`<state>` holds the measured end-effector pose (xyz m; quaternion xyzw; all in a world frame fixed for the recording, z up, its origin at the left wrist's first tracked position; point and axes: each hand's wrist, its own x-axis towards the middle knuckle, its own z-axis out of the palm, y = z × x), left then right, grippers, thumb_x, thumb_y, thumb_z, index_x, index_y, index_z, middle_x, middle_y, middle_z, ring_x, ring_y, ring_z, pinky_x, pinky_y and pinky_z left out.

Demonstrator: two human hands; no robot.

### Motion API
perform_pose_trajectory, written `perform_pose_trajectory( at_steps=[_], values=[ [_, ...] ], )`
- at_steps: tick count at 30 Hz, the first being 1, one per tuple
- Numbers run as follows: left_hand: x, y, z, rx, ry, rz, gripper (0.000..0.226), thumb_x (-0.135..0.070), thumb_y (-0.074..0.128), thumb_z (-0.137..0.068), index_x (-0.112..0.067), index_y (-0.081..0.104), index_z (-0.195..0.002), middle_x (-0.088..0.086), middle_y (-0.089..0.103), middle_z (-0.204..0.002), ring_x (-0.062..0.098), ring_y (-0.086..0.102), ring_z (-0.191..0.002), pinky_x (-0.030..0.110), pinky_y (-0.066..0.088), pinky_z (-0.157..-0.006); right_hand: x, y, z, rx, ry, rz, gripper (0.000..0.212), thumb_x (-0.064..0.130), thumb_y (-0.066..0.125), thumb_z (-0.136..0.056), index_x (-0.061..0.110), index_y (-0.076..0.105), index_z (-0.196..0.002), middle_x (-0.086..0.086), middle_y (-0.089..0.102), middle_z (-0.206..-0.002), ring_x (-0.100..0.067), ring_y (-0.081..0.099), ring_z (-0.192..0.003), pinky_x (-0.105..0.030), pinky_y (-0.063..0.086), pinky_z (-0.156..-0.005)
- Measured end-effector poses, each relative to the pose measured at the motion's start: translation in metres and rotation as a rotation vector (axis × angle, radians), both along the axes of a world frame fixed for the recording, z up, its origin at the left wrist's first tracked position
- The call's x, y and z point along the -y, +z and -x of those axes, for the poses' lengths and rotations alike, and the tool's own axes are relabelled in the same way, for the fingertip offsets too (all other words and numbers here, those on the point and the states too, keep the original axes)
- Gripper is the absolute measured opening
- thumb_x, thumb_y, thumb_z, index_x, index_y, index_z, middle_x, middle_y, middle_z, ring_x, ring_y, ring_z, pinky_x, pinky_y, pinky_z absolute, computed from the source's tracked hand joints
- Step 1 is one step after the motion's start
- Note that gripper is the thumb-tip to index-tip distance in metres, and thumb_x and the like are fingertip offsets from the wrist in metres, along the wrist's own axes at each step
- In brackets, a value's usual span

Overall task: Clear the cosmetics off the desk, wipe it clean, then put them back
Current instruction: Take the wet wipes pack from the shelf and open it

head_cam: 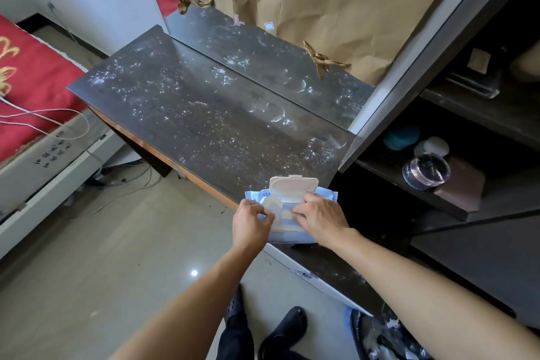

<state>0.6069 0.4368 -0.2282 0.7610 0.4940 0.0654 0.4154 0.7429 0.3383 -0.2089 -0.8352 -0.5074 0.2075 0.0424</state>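
the wet wipes pack is lying at the near edge of the dusty desk, its lid standing open. the left hand is pinching the peeled seal sticker between thumb and fingers. the right hand is pressing on the pack, fingers only lightly bent, gripping nothing. cosmetic jars are sitting on the right shelf.

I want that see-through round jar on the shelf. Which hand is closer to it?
Right. The right hand presses on the wipes pack, on the side nearer the jar; the left hand grips the pack's other side, farther from it.
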Motion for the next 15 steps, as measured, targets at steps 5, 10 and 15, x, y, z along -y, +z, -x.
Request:
perform_pose_trajectory(
  at_steps=[5, 10, 15],
  values=[
    [-0.004, 0.003, 0.0, -0.032, -0.003, 0.02, 0.015, -0.016, 0.069, -0.082, -0.002, 0.07, -0.081, 0.006, 0.058, -0.104, 0.013, 0.05, -0.084, 0.018, 0.031, -0.071, -0.001, -0.002, 0.006, -0.056, -0.08, -0.036, 0.016, 0.027, 0.054, -0.089, 0.021, 0.067, -0.097, -0.001, 0.057, -0.102, -0.021, 0.054, -0.102, -0.028, 0.038, -0.069],
    [-0.006, 0.005, -0.001, -0.058, -0.016, 0.036, 0.016, -0.017, 0.069, -0.082, -0.002, 0.07, -0.082, 0.007, 0.057, -0.105, 0.018, 0.053, -0.088, 0.02, 0.033, -0.071, -0.003, -0.002, 0.009, -0.073, -0.169, -0.045, 0.017, 0.028, 0.056, -0.088, 0.024, 0.067, -0.101, 0.001, 0.057, -0.105, -0.018, 0.053, -0.102, -0.024, 0.033, -0.068],
    [-0.007, 0.007, -0.002, -0.081, -0.022, 0.055, 0.017, -0.018, 0.068, -0.082, -0.002, 0.07, -0.083, 0.008, 0.056, -0.106, 0.022, 0.055, -0.093, 0.022, 0.036, -0.073, -0.012, -0.004, 0.009, -0.055, -0.161, 0.037, 0.017, 0.023, 0.049, -0.09, 0.021, 0.065, -0.093, -0.003, 0.055, -0.106, -0.022, 0.051, -0.106, -0.029, 0.039, -0.076]
  ],
)
